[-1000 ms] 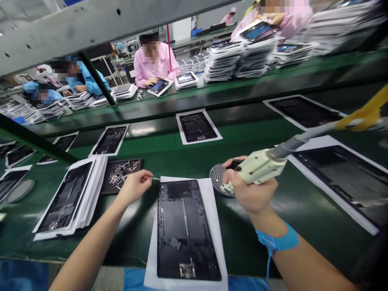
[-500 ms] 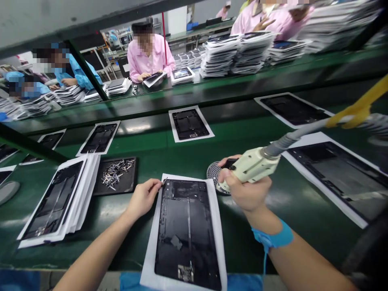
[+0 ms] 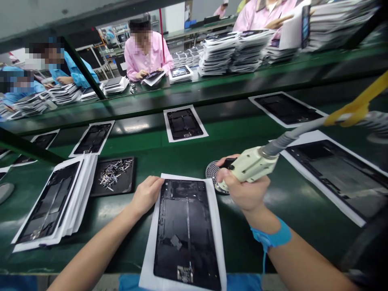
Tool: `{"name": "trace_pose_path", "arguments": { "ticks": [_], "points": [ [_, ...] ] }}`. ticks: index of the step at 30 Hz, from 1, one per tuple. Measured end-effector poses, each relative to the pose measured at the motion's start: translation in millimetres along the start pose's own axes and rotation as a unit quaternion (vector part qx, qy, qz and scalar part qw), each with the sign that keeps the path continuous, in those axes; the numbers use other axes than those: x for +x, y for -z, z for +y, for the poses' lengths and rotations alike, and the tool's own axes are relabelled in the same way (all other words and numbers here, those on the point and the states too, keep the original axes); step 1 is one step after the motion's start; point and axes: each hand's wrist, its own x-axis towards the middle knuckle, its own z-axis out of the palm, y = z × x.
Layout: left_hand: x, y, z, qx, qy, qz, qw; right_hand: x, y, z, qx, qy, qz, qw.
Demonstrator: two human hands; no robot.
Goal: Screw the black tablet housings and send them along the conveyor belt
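Note:
In front of me a black tablet housing [image 3: 198,220], its inside facing up, lies on a white sheet [image 3: 148,258]. My left hand [image 3: 147,195] is closed in a pinch at the housing's upper left corner; whatever is between the fingertips is hidden. My right hand [image 3: 247,192] grips a pale green tool [image 3: 254,163] with a black part on top and a grey hose [image 3: 285,141] behind. The tool's front end is over a round perforated metal disc [image 3: 211,171], right of the sheet's top edge. Behind my left hand sits a black tray [image 3: 125,184] holding many small metal parts [image 3: 113,173].
A stack of housings with white sheets [image 3: 72,210] stands at the left. Larger housings lie at the right [image 3: 327,161]. More housings on sheets [image 3: 184,123] line the far strip of the green bench. A yellow strap [image 3: 354,107] holds the hose. Co-workers sit beyond, among piled tablets [image 3: 220,56].
My left fingers have pressed in at the housing's corner, and the small piece that stuck out of them is no longer visible. My right hand stays put. A far co-worker has raised a tablet and sheet.

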Motion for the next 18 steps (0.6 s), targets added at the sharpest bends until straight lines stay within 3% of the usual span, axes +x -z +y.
{"name": "trace_pose_path", "arguments": {
  "ticks": [3, 9, 13, 18],
  "points": [
    [1.0, 2.7, 1.5, 0.028, -0.018, -0.004, 0.999, 0.4, -1.0, -2.8, -0.007, 0.003, 0.006, 1.0],
    [3.9, 9.0, 12.5, 0.078, -0.006, -0.074, 0.994, 0.1, -1.7, -3.2, -0.026, -0.008, 0.02, 0.999],
    [0.9, 11.8, 20.1, 0.1, 0.001, -0.109, 0.989, 0.5, 2.8, 3.8, -0.045, 0.019, 0.029, 0.998],
    [0.2, 4.1, 3.2, 0.017, 0.035, -0.072, 0.997, 1.2, 9.2, 13.6, -0.097, 0.035, 0.031, 0.994]
  ]
}}
